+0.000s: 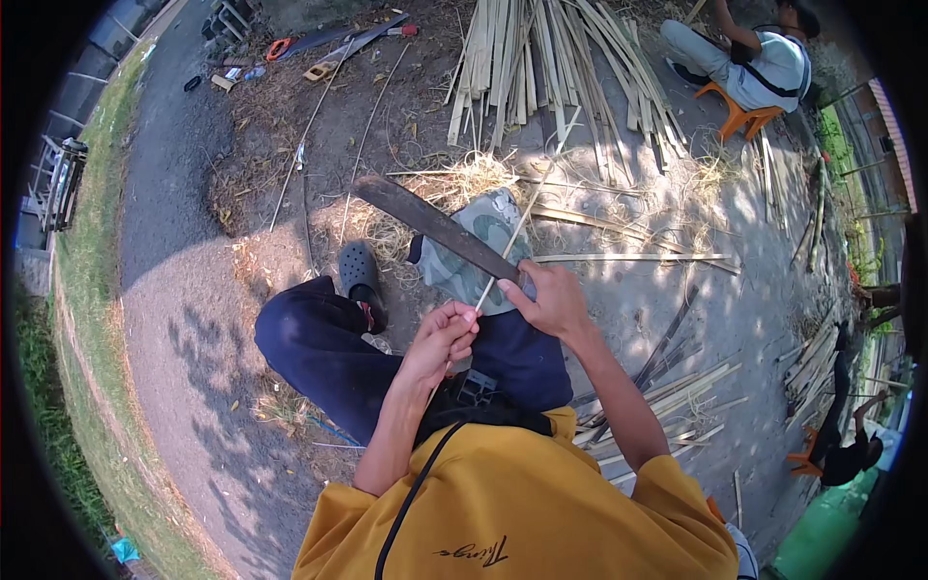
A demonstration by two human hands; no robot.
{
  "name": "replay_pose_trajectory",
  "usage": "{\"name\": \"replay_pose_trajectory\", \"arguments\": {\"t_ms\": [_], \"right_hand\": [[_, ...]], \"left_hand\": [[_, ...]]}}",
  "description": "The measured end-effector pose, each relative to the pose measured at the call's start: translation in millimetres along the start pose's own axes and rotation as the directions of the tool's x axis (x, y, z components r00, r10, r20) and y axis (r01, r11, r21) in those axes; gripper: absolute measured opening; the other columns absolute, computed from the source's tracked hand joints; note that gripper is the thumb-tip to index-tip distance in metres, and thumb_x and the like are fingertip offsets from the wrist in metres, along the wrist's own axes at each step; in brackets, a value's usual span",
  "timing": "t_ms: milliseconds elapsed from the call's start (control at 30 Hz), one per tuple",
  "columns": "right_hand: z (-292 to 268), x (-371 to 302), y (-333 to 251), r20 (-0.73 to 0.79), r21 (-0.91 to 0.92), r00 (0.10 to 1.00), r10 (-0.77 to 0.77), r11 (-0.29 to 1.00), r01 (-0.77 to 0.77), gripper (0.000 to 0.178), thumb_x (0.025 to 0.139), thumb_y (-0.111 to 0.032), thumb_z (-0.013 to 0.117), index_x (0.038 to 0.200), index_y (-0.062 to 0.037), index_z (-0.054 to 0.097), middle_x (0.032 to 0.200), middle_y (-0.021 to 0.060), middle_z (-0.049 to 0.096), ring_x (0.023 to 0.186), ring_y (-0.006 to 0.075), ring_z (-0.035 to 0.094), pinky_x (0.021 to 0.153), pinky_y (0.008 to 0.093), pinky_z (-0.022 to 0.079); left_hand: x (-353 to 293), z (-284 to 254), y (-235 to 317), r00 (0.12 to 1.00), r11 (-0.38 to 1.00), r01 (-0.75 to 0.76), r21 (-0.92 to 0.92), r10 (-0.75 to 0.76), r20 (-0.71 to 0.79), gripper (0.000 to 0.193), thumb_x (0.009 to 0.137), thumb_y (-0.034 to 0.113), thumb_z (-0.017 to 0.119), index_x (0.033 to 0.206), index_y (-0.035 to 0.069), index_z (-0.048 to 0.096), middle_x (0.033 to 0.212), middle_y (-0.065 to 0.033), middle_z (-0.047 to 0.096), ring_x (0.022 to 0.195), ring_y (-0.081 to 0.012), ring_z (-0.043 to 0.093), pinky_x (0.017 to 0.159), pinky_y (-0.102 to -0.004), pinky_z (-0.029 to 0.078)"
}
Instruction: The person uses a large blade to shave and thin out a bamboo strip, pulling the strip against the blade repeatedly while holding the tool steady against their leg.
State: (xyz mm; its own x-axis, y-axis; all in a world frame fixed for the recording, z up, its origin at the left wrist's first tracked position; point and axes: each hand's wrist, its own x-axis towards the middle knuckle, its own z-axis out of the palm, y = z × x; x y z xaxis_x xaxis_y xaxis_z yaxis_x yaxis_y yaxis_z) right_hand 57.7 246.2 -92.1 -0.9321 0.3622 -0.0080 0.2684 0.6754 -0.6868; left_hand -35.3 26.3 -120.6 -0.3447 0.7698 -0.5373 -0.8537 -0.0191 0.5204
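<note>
Knife (435, 224), long and dark, is slanting out leftward over camouflage cloth (498, 212). My left grip (442, 341) is pinching a thin pale strip (526, 215), running up and rightward, crossing the knife near its held end. My right grip (548, 300) is clasping the knife, thumb close by the strip. For even work, I should be holding the strip taut, knife angle steady, fingertips clear of the edge.
</note>
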Motion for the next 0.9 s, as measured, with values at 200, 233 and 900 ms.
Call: {"name": "replay_pose_trajectory", "arguments": {"t_ms": [200, 233, 900], "right_hand": [[6.2, -3.1, -4.3, -0.055, -0.054, 0.997, -0.049, 0.998, 0.046, 0.046, 0.095, -0.05, 0.071, 0.094, -0.0038, 0.072, 0.063, 0.0225, 0.062, 0.065, 0.0452, 0.067, 0.06, 0.0515, 0.05], [7.3, -3.6, -4.9, -0.056, -0.054, 0.997, -0.05, 0.997, 0.047, 0.046, 0.095, -0.05, 0.071, 0.094, -0.0038, 0.072, 0.063, 0.0225, 0.062, 0.065, 0.0452, 0.067, 0.06, 0.0515, 0.05], [4.8, -0.5, 5.8, -0.011, -0.013, 0.999, 0.042, 0.999, -0.042, 0.047, 0.096, -0.05, 0.069, 0.098, -0.0031, 0.071, 0.066, 0.0225, 0.065, 0.068, 0.0453, 0.068, 0.063, 0.0521, 0.052]], "left_hand": [[-14.6, 1.0, 2.2, 0.999, 0.999, 0.028, 0.039, -0.027, -0.034, 0.012, 0.108, 0.011, 0.064, 0.113, 0.001, 0.063, 0.087, -0.0019, 0.063, 0.056, -0.0023, 0.039, 0.048, -0.021, 0.029], [-10.7, 5.7, 2.0, 0.998, 0.999, 0.011, 0.037, -0.009, -0.056, 0.011, 0.108, 0.012, 0.063, 0.112, 0.002, 0.064, 0.085, -0.0011, 0.062, 0.055, -0.0018, 0.038, 0.048, -0.0203, 0.028], [-25.7, 2.0, 6.6, 0.998, 0.997, 0.035, 0.067, -0.031, -0.056, 0.011, 0.108, 0.01, 0.062, 0.114, 0.001, 0.063, 0.084, 0.0, 0.06, 0.053, -0.0009, 0.035, 0.046, -0.0208, 0.025]]}}
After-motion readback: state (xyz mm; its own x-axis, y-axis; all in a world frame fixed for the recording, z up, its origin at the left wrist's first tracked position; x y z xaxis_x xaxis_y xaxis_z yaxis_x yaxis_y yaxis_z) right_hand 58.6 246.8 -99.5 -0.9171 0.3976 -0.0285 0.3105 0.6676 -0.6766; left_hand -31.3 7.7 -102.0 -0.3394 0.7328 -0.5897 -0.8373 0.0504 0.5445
